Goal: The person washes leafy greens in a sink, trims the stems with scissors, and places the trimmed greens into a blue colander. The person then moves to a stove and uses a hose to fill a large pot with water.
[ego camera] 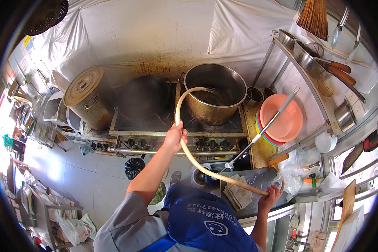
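A pale rubber hose [204,168] runs in a long curve across the front of the gas range [176,130]. My left hand [175,137] grips it partway along, in front of the burners. Its upper end arches over the rim of a large steel stockpot [215,116], and water appears to run from it inside. Over by the right-hand counter, my right hand [269,198] holds the hose near its other end. Beside that hand lies a folded cloth [238,192]. Where the hose leads past a plastic bag [291,176] is hard to see.
A blackened wok [143,97] and a lidded tall pot [89,100] stand left of the stockpot. At the right are stacked plastic basins [283,119], crossed by a metal pole [259,134]. Pans [308,60] rest on a shelf above. A black bag [134,168] is on the floor.
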Demonstrator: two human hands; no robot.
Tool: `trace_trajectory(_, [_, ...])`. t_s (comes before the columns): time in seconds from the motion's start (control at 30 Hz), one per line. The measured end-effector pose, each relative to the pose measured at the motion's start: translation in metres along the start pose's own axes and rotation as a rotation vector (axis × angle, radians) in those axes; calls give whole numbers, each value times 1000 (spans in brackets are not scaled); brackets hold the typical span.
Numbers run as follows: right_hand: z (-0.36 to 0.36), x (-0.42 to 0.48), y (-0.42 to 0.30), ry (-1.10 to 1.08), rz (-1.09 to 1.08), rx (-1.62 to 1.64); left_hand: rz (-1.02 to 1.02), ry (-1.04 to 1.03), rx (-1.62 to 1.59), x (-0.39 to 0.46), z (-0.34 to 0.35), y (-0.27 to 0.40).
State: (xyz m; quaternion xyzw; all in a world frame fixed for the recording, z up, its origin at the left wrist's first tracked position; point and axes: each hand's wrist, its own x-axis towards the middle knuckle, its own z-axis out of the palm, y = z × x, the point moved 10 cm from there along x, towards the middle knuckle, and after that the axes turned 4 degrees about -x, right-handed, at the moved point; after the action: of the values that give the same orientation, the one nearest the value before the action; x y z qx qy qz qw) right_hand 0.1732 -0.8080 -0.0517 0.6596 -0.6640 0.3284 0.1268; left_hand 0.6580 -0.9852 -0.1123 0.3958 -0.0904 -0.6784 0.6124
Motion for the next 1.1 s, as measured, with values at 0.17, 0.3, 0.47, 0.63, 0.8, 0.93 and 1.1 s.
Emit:
trace_trajectory(0.17, [5,-9,6,3,14,17,40,39,43,-1,-2,3])
trace_trajectory(0.3, [7,-13,5,-3,-5,-2,113,58,82,0,-5,12])
trace_trajectory(0.47, [10,-18,0,-39,14,1,137,56,73,2,-5,17])
trace_trajectory(0.63, [11,-15,0,-50,28,11,140,63,35,-1,-5,19])
trace_trajectory(0.8, [14,-16,-3,-28,-16,-10,143,57,33,-1,-8,22])
trace_trajectory(0.93, [29,-32,-1,-111,-25,-36,120,25,-5,-1,2,22])
trace_trajectory(1.1, [73,-76,1,-303,-28,9,164,70,28,1,2,29])
